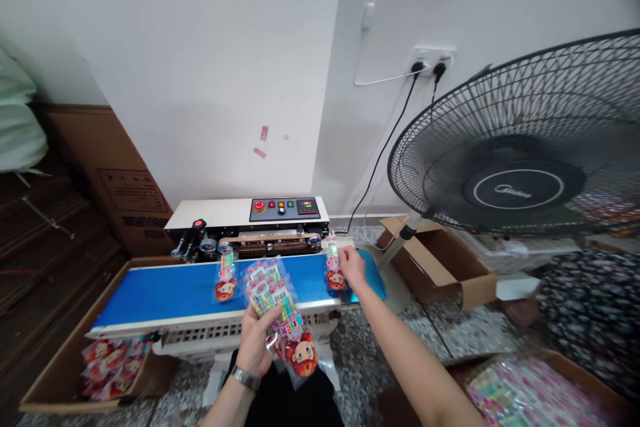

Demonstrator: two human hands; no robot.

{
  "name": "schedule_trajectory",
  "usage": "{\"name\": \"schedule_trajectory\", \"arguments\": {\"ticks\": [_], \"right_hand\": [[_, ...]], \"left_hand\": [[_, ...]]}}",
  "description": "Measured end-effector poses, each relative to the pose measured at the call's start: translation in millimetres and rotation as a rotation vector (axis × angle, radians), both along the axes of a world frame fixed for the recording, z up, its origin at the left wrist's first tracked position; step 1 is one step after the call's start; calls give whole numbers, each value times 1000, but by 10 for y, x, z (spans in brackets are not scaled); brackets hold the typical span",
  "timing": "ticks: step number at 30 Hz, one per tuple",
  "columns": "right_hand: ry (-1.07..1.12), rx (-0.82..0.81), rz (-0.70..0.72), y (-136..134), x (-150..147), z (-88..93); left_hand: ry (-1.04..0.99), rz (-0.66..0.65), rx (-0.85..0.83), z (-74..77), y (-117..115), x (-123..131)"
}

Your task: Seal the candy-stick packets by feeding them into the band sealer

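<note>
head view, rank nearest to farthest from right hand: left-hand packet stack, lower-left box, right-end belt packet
1. Right-end belt packet: at the right hand.
2. Packet stack: in the left hand.
3. Lower-left box: below the belt's left end.

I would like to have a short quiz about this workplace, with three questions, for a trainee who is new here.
1. What is in the grip of the left hand?
2. True or false: the conveyor belt has a blue surface.
3. The right hand is touching: A) the fan; B) a single packet; C) a power plug.

Key:
1. A fanned stack of packets.
2. True.
3. B.
</note>
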State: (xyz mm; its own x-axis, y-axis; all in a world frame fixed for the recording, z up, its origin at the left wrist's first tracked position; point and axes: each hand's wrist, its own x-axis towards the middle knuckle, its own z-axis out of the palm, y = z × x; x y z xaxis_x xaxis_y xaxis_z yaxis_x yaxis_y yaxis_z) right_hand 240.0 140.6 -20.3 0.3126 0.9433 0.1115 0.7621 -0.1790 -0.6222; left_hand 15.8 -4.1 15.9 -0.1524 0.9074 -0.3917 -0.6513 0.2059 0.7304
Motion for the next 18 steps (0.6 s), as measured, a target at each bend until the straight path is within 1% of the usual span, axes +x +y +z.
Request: {"name": "schedule_trajectory", "arguments": {"ticks": [3, 6, 8, 11, 12, 13, 14, 15, 16, 18], "right_hand": [[-7, -86, 64, 110, -147, 8], [26, -60, 131, 68, -332, 94], [204, -4, 250, -83, -456, 182], [627, -6, 564, -430, -644, 298], [714, -15, 634, -542, -701, 318], [762, -8, 660, -634, -745, 323], [781, 17, 644, -698, -772, 315], [784, 57, 594, -729, -774, 293], [780, 101, 521, -727, -747, 260], [732, 172, 358, -637, -598, 171]], "left_hand": [[5, 13, -13, -10, 13, 9], [-7, 32, -17, 5, 27, 25], [-25, 31, 6, 23, 34, 39], [-44, 25, 49, 51, 38, 78], [-47, 22, 58, 60, 39, 97], [-50, 18, 62, 67, 39, 118], [-53, 14, 63, 73, 39, 138], [-56, 13, 61, 77, 40, 154], [-56, 20, 54, 78, 40, 166], [-49, 49, 34, 70, 42, 165]]}}
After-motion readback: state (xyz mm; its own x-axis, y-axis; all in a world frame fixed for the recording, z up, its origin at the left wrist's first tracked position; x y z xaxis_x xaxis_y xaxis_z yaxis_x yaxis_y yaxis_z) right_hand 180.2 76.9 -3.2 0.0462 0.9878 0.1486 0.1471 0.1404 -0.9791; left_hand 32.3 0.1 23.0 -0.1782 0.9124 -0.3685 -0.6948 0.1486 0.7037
